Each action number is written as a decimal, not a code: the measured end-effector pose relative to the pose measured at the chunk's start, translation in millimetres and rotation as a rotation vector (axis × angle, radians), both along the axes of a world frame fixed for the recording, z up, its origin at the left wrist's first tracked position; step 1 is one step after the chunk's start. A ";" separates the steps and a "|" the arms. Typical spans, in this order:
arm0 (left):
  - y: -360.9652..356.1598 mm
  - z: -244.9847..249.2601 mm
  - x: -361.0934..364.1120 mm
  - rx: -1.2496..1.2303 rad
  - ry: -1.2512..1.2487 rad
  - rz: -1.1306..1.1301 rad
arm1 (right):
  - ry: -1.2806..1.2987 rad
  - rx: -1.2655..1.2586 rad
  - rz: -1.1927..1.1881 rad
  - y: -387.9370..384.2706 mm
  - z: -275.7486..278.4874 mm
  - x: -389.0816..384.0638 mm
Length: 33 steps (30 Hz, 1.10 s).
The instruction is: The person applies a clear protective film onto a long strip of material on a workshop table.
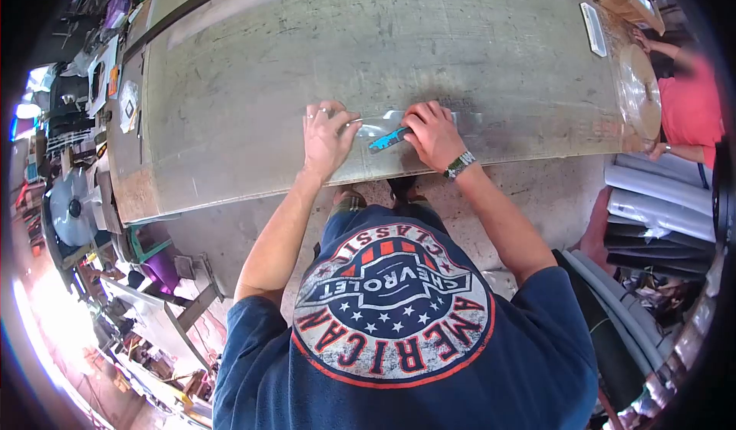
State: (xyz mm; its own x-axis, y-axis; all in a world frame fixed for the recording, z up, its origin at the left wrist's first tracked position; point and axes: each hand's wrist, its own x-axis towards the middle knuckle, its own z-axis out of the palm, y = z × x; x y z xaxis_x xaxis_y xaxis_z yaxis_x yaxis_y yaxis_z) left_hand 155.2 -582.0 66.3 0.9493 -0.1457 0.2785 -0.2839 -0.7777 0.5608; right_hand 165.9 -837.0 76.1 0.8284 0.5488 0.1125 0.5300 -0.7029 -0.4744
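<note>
My left hand (pixel 328 137) is near the front edge of the large worktable, with thumb and forefinger pinched on the end of a clear plastic strip (pixel 373 129). The strip lies shiny on the table surface and reaches toward my right hand (pixel 435 135). That hand is closed around a blue utility knife (pixel 389 139), its handle pointing left and toward me. The right fingers bend down at the strip and hide part of it. Whether the knife's blade is out cannot be seen.
The scuffed worktable (pixel 253 85) spans the view. A white bar-shaped object (pixel 593 29) lies at its far right. A person in a red shirt (pixel 690 108) stands at the right end by a plastic-wrapped roll (pixel 640 96). More rolls (pixel 659 200) are stacked below; a fan (pixel 73 208) stands left.
</note>
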 end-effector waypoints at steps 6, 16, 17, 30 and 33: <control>2.2 -13.5 -8.4 0.056 -0.088 0.009 | 0.207 0.063 0.018 -43.0 21.8 31.4; 40.9 31.4 -83.4 -0.307 0.476 0.114 | -0.018 -0.156 -0.222 -62.9 -16.8 149.4; 48.9 33.9 -88.5 -0.304 0.474 0.112 | -0.248 -0.145 -0.243 -49.5 -9.7 137.0; 168.6 60.7 -136.5 -0.932 0.320 0.348 | 0.762 0.221 0.438 93.0 23.1 -8.3; 204.7 57.4 -146.1 -1.023 0.280 0.412 | 0.868 0.169 0.533 103.8 22.4 -8.9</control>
State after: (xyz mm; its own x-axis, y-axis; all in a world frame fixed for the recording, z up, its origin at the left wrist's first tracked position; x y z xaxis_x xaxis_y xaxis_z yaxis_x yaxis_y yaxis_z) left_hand 9.1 -377.4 123.7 0.9198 0.3659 -0.1419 0.1222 0.0765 0.9896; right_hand 157.0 -733.2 98.5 0.3147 0.9012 -0.2981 0.1814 -0.3654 -0.9130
